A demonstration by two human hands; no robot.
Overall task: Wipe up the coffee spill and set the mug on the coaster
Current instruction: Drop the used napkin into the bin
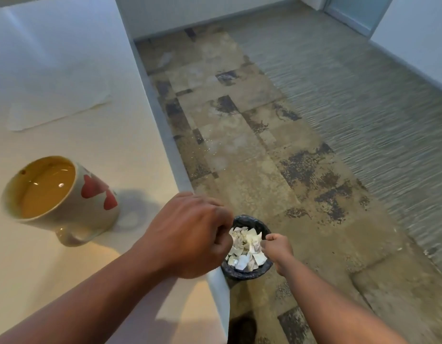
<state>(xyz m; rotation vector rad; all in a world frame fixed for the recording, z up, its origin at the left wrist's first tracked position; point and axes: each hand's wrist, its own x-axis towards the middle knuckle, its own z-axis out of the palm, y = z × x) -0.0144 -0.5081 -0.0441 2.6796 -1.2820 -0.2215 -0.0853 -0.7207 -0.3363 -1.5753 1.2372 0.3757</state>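
Note:
A cream mug (66, 202) with red hearts stands on the white table (120, 150), holding milky coffee, its handle toward me. My left hand (190, 234) rests as a loose fist on the table's right edge, nothing visible in it. Lower down, my right hand (277, 249) hangs over a small black bin (247, 273) on the floor, fingers curled at the crumpled white tissue (244, 247) that fills it. Whether the right hand pinches a piece I cannot tell. A flat white napkin (58, 105) lies further back on the table. No coaster or spill shows.
The table edge runs diagonally from top centre down to the bin. Right of it lies a worn, stained tiled floor (264, 145) and a ribbed grey mat (364, 108). White walls and a door stand at the back.

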